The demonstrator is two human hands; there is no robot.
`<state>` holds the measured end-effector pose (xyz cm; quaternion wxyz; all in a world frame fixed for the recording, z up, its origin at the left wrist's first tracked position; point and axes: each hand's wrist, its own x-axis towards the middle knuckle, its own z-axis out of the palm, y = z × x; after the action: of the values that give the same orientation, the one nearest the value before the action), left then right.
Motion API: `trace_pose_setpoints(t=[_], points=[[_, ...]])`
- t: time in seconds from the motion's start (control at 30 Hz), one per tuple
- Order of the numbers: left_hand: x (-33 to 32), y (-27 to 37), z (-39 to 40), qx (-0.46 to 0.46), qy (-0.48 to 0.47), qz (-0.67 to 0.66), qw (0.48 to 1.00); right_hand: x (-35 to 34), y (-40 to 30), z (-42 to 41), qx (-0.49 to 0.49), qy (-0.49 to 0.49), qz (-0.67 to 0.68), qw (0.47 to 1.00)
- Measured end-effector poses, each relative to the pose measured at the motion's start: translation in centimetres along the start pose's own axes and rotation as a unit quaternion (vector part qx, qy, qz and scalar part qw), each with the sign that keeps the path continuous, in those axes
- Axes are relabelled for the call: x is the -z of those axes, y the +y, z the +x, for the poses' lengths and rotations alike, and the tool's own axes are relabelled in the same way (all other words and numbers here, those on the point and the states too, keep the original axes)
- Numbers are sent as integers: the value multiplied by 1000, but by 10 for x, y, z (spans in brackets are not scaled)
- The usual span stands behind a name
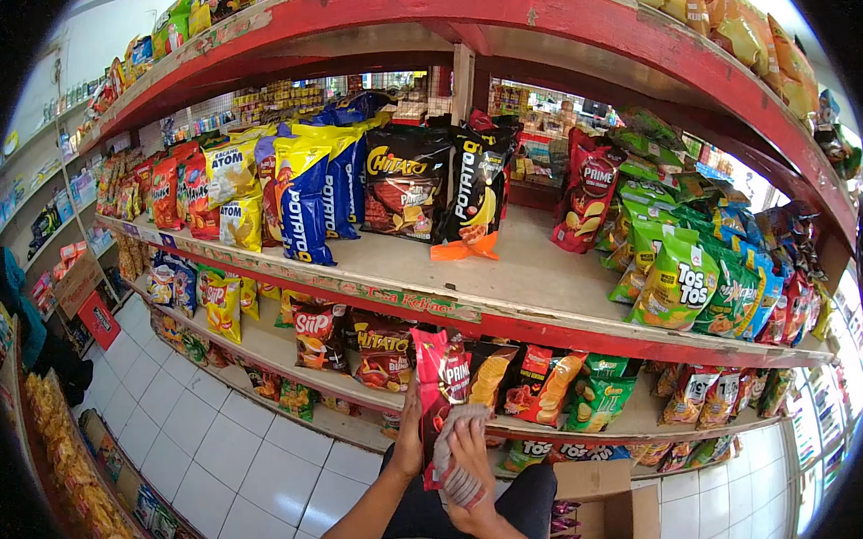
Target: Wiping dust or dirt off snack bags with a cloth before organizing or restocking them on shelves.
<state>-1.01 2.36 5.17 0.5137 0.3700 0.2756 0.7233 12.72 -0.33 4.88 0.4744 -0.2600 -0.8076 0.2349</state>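
A red Prime snack bag (449, 361) is held upright in front of the shelves, its top at the lower shelf's height. My left hand (411, 430) grips the bag's left edge. Against the front of the bag, my right hand (468, 453) presses a grey cloth (459, 482), which covers the bag's lower part. On the middle shelf above stand a black Potato snack bag (471, 186), a black Chitato bag (407, 181) and another red Prime bag (588, 189).
Green Tos Tos bags (674, 282) fill the right of the middle shelf (538, 273). The lower shelf (372, 398) holds more snack bags. An open cardboard box (596, 480) with small packets stands at the lower right. At the left, a dark-clothed person (31, 333) is partly visible.
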Motion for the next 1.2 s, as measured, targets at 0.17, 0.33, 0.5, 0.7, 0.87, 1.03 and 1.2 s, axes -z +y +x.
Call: trace_pose_setpoints(t=[0.17, 0.33, 0.5, 0.7, 0.87, 1.03, 1.2], points=[[-9, -21, -27, 61, -48, 230, 970, 20, 9, 23, -68, 96, 62, 991], [-9, -24, -17, 34, 51, -19, 998, 15, -2, 25, -12, 22, 17, 1000], [13, -25, -7, 23, 64, 81, 994, 11, -9, 8, -16, -28, -5, 999], [-23, -27, -19, -67, -37, 255, 964, 31, 6, 42, -98, 49, 67, 992], [21, -36, -3, 2, 132, 21, 991, 5, 0, -9, -22, -106, -6, 994], [-6, -31, -15, -39, -34, 243, 969, 24, 6, 26, -19, 17, 12, 1000], [-2, -38, -27, 22, 83, -5, 996, 21, 8, 36, -91, -17, 103, 990]])
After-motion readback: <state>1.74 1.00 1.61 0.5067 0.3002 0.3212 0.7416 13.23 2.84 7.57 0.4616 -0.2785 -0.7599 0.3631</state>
